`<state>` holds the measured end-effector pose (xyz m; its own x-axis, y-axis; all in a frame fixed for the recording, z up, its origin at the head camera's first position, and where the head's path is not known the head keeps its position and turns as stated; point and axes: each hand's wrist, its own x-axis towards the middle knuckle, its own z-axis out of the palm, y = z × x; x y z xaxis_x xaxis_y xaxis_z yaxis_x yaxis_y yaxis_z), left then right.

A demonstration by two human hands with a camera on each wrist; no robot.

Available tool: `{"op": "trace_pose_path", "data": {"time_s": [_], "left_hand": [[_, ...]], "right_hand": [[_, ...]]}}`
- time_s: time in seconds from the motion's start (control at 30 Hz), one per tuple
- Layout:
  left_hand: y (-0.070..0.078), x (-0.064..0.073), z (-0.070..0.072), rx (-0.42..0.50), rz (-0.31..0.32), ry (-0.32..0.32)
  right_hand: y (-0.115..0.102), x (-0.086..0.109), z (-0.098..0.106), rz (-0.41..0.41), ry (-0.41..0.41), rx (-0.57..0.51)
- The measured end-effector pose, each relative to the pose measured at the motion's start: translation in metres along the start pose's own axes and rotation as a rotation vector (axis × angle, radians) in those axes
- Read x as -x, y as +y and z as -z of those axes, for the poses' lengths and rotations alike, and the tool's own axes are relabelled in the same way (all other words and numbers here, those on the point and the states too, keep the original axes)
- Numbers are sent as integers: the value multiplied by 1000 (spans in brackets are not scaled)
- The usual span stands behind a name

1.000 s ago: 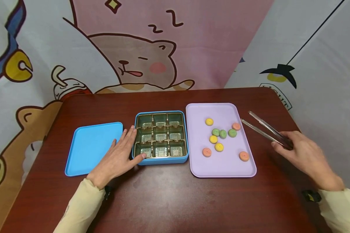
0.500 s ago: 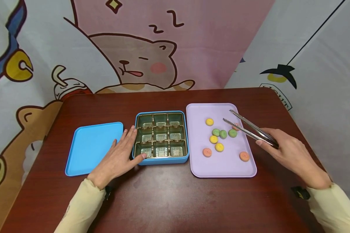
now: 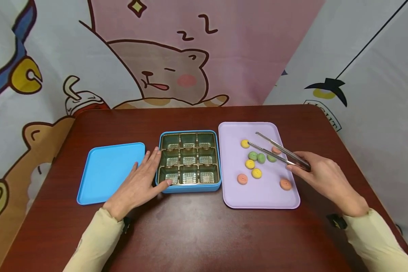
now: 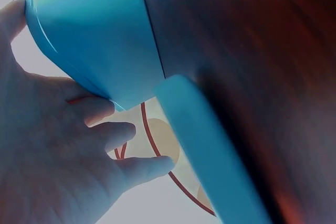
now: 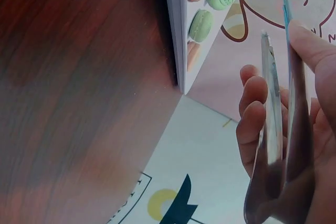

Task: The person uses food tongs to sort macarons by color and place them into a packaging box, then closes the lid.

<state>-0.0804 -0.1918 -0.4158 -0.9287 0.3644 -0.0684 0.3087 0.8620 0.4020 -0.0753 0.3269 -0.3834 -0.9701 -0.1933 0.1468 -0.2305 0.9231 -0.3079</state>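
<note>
My right hand point(image 3: 326, 179) holds metal tongs point(image 3: 280, 151), whose parted tips hang over the purple tray point(image 3: 258, 196). One tip overlaps a yellow macaron point(image 3: 244, 143) in the head view. Green macarons point(image 3: 252, 155) and orange macarons point(image 3: 285, 184) lie about the tray, some partly behind the tongs. In the right wrist view, fingers and thumb wrap the tongs point(image 5: 278, 129). My left hand point(image 3: 136, 181) rests with spread fingers against the left side of a blue box point(image 3: 190, 188), its thumb over the near corner. The box has a gold divided insert point(image 3: 188, 156) with bare compartments.
A flat blue lid point(image 3: 112, 172) lies left of the box, partly behind my left hand. All of it stands on a dark red-brown table point(image 3: 190, 234). Behind the table's far edge hangs a cartoon-printed cloth point(image 3: 251, 56).
My right hand has carried the tongs leftward, from the table right of the tray to over the tray and its macarons. The left hand stays at the box.
</note>
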Motion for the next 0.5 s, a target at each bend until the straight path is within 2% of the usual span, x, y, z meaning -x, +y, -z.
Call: {"op": "trace_pose_path", "data": {"time_s": [0.33,0.5], "left_hand": [[-5,8,4,86,-8,-17],[-7,9,5,77,-17,-14]], "right_hand": [[-3,-14,-4,59,-7,78],[-5,-21,-3,69,-22,137]]}}
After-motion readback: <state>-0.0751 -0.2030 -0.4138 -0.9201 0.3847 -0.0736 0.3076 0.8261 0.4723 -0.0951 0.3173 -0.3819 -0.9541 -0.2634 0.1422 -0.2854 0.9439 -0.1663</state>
